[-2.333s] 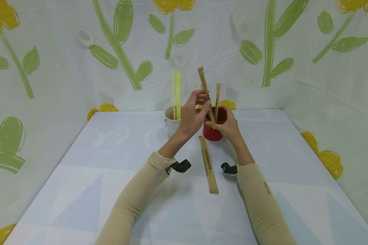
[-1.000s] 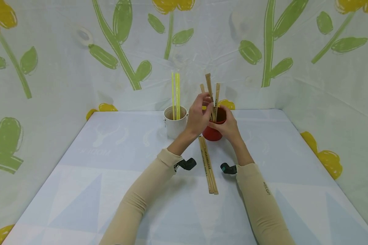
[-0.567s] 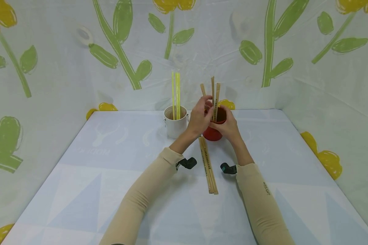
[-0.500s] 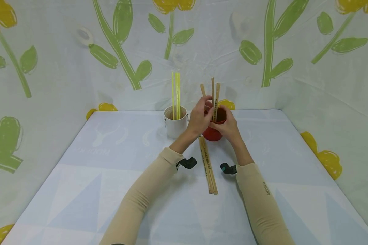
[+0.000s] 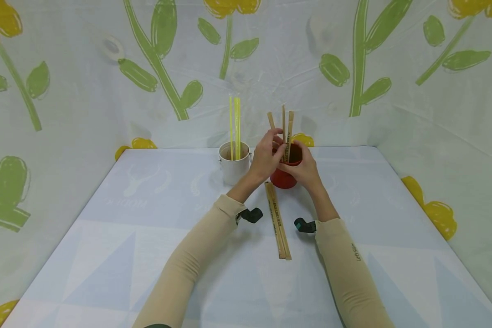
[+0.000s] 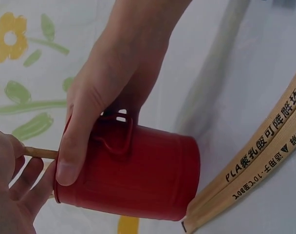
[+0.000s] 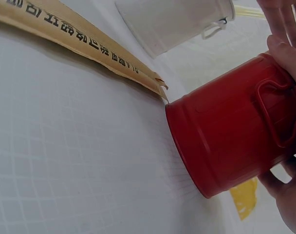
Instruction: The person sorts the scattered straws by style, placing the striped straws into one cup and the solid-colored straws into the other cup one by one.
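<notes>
My left hand (image 5: 265, 156) pinches a paper-wrapped straw (image 5: 284, 122), which stands nearly upright with its lower end inside a small red bucket (image 5: 284, 179). Two more wrapped straws rise from the same bucket, a tilted straw (image 5: 271, 120) on the left and a straighter straw (image 5: 290, 127) on the right. Around the bucket's rim my right hand (image 5: 306, 169) keeps a grip, its thumb at the front. In the left wrist view the right thumb lies over the rim of the red bucket (image 6: 138, 170), and the left fingers touch the straw (image 6: 41, 153) just outside its mouth.
Several wrapped straws (image 5: 278, 223) lie side by side in front of the red bucket, their far ends close to its base. Left of it stands a white bucket (image 5: 233, 173) holding yellow straws (image 5: 237, 127). A flowered cloth wall (image 5: 295, 54) rises behind the table (image 5: 156, 255).
My left hand has moved right and brought the wrapped straw down from in front of the red bucket into it. The straw has turned more upright. My right hand stays on the rim.
</notes>
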A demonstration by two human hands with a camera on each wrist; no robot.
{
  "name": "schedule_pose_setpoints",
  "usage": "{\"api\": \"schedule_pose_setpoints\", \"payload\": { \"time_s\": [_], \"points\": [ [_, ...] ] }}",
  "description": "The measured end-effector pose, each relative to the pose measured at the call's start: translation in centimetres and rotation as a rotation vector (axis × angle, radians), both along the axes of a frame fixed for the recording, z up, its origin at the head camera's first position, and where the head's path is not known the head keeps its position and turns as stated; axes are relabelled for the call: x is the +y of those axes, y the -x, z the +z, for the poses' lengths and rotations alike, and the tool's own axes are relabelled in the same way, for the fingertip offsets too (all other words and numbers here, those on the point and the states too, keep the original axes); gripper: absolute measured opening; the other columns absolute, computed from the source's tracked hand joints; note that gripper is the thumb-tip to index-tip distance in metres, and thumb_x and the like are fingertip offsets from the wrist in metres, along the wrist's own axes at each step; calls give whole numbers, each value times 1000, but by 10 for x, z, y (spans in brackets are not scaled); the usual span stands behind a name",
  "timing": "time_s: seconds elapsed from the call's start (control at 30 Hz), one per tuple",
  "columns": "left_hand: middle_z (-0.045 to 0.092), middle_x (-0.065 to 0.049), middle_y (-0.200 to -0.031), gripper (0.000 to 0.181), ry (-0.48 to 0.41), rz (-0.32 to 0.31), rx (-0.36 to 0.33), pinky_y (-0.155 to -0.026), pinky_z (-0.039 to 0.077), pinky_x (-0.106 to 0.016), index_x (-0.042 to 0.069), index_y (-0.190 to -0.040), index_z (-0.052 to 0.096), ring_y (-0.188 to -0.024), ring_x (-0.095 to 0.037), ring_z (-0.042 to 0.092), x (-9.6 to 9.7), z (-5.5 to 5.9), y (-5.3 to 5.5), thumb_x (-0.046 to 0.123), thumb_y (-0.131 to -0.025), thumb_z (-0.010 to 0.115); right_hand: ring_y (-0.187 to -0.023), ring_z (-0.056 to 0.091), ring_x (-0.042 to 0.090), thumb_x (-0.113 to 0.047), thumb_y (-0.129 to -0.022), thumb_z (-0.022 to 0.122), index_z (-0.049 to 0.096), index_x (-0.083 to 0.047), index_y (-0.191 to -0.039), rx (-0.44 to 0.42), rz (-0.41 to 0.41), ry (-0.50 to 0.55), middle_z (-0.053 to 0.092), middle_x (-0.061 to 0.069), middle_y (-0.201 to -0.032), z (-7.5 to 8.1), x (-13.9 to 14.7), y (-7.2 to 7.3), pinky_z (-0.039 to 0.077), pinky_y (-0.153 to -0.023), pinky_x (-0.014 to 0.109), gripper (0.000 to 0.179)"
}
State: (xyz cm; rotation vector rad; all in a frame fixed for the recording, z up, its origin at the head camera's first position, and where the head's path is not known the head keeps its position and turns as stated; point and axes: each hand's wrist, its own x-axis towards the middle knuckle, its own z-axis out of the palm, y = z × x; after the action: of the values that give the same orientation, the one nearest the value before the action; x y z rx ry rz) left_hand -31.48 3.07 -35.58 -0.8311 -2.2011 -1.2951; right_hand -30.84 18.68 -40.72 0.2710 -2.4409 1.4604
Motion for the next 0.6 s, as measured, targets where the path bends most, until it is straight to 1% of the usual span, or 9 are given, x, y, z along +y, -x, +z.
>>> {"api": "schedule_pose_setpoints", "payload": {
  "time_s": [0.13, 0.2, 0.3, 0.4, 0.47, 0.53, 0.6],
  "points": [
    [63, -14, -100, 35, 12, 5, -12, -77, 58, -25, 1, -129, 48, -85, -21, 69, -1, 1, 0, 7, -96, 59, -133, 46, 27, -32, -79, 82, 32, -11, -148, -2, -2, 8, 46, 10, -145, 0, 0, 1, 43, -109, 49, 87],
    [64, -14, -100, 35, 13, 4, -15, -76, 57, -23, 1, -129, 48, -84, -21, 69, -1, 1, 1, 7, -96, 60, -133, 46, 26, -32, -79, 82, 33, -11, -147, -6, -1, 15, 46, 10, -145, -1, 0, 0, 43, -109, 49, 87],
    [64, -14, -100, 37, 15, 3, -15, -77, 58, -24, 2, -129, 48, -86, -21, 69, -1, 1, 1, 6, -95, 62, -133, 45, 26, -33, -79, 82, 32, -11, -147, -13, 2, 18, 47, 9, -145, -1, 0, 0, 43, -109, 50, 87],
    [64, -15, -101, 38, 7, -1, -11, -78, 59, -31, 3, -129, 48, -87, -22, 69, -2, 1, 1, 4, -94, 62, -133, 46, 26, -33, -79, 82, 33, -12, -147, -11, 7, 24, 47, 9, -144, -1, 0, 0, 43, -108, 50, 87],
    [63, -14, -100, 38, 1, 0, -10, -78, 59, -33, 4, -129, 48, -88, -22, 69, -2, 1, 1, 3, -94, 62, -132, 46, 26, -33, -79, 82, 33, -12, -147, -7, 9, 25, 48, 9, -143, -1, 1, 0, 44, -108, 50, 86],
    [63, -14, -100, 38, -6, 1, -6, -76, 59, -32, 4, -129, 48, -87, -22, 69, -3, -1, 1, 3, -93, 62, -131, 46, 26, -34, -79, 82, 34, -14, -147, -3, 12, 27, 48, 9, -143, -1, 1, 0, 44, -108, 49, 85],
    [63, -13, -99, 38, -14, 3, -5, -75, 59, -28, 5, -128, 49, -86, -21, 69, -3, -2, 2, 3, -93, 63, -131, 47, 25, -35, -79, 82, 34, -16, -147, -2, 13, 25, 48, 9, -143, -1, 1, 0, 44, -107, 49, 84]
  ]
}}
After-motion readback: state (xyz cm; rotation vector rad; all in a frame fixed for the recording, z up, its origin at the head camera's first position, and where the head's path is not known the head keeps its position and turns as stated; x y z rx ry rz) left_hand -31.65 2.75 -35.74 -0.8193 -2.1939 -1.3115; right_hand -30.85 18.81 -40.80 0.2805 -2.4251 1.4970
